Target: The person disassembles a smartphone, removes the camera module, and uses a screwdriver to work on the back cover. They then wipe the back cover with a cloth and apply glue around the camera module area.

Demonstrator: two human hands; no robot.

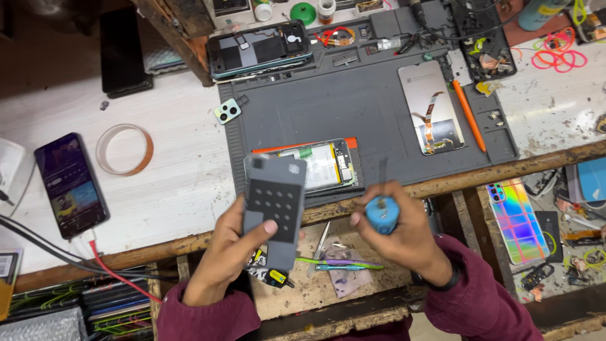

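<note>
While the left hand (237, 243) wraps its grip around a grey perforated case (274, 205), thumb across the front, the right hand (398, 230) is closed tight on a blue-handled screwdriver (382, 211), shaft pointing up and away. Both are held just above the counter's (164, 189) wooden front edge. Just beyond the case lies an opened phone (325, 165) with its battery showing, on a grey repair mat (353, 101). Further back on the mat: a detached screen (431, 107) with flex cable, an orange pen-like tool (468, 115), another opened phone (260, 50). Left of the mat: a small camera module (226, 111), a tape roll (124, 149), a lit phone (70, 183) on a red cable. An iridescent phone cover (517, 221) sits lower right.
</note>
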